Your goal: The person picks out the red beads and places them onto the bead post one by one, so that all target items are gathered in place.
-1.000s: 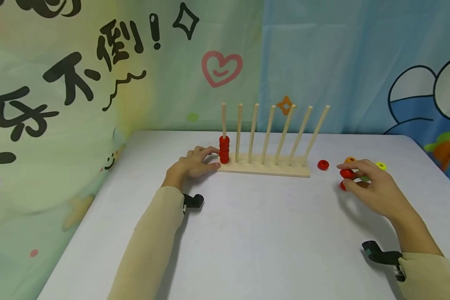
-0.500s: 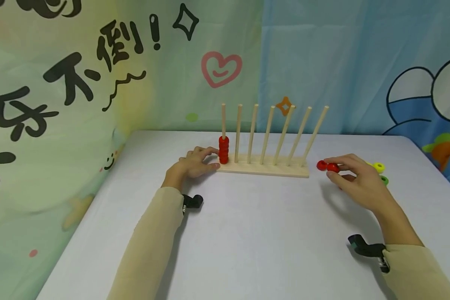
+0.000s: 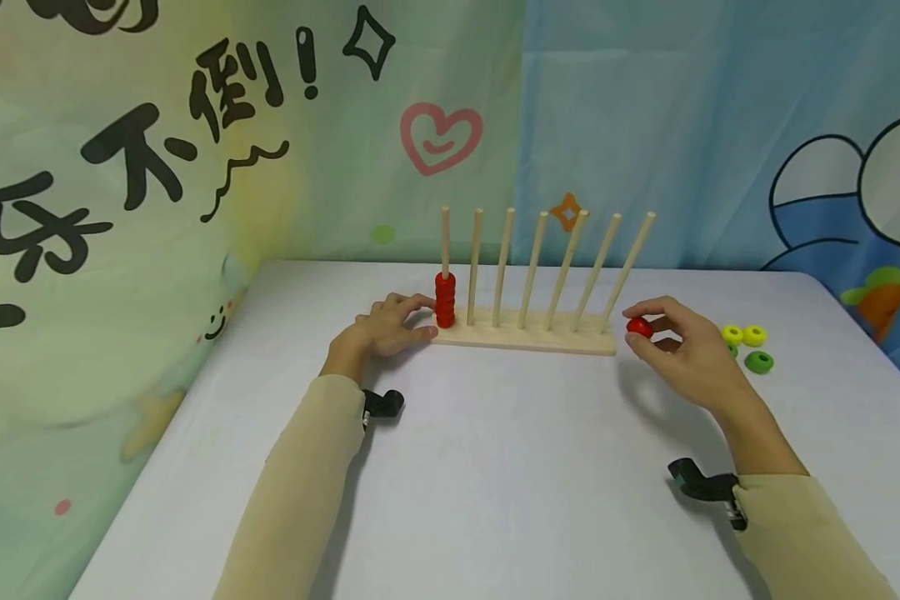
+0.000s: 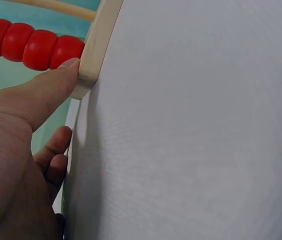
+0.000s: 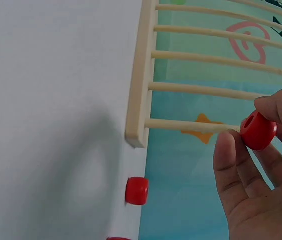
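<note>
A wooden peg rack (image 3: 528,341) with a row of upright pegs stands towards the back of the table. A stack of several red beads (image 3: 445,302) sits on its leftmost peg. My left hand (image 3: 392,327) holds the rack's left end, its thumb (image 4: 55,87) against the base beside the lowest bead. Just right of the rack, my right hand (image 3: 686,354) pinches a red bead (image 5: 258,131) between thumb and fingers, its hole showing in the right wrist view. Another red bead (image 5: 136,191) lies on the table near the rack's right end, hidden behind the hand in the head view.
Beyond my right hand lie yellow beads (image 3: 754,336) and green beads (image 3: 759,362). At the bottom of the right wrist view, a further red piece (image 5: 118,238) is cut off. A printed cloth (image 3: 645,125) hangs behind the white table (image 3: 495,467).
My right hand has carried the pinched red bead leftwards, towards the rack's right end, uncovering yellow and green beads behind it. My left hand keeps its place at the rack.
</note>
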`<state>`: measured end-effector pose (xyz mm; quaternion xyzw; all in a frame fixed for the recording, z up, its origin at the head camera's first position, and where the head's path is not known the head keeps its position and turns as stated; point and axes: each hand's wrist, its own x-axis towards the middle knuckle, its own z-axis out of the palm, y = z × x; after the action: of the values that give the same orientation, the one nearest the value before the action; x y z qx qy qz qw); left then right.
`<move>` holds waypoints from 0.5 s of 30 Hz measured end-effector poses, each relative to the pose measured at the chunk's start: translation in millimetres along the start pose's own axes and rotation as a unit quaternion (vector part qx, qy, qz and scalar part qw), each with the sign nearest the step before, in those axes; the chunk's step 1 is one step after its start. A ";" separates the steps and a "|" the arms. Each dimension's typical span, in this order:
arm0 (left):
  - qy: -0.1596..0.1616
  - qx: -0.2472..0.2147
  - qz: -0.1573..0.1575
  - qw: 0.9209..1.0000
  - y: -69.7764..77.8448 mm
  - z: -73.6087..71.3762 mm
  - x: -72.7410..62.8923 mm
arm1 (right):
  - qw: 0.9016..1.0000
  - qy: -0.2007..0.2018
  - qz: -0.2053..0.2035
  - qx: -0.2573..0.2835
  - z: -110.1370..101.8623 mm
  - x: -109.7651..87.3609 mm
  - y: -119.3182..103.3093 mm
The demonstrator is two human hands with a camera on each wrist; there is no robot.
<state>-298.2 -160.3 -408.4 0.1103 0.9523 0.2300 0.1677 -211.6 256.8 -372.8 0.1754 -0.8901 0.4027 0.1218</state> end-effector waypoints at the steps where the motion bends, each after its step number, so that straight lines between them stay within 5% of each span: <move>1: 0.001 0.001 -0.001 1.000 -0.2 0.3 -0.2 | 1.000 0.003 -0.002 0.000 0.4 0.6 -1.0; 7: 0.006 0.004 -0.002 1.000 1.4 -0.6 -2.4 | 1.000 0.012 -0.025 -0.001 4.6 2.5 -5.1; 15: 0.001 0.011 -0.003 1.000 2.9 -0.1 -3.6 | 1.000 0.000 -0.021 0.012 10.0 1.2 -42.6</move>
<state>-294.5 -158.8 -406.0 0.1089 0.9552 0.2195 0.1660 -196.0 222.8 -350.1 0.1957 -0.8811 0.4108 0.1286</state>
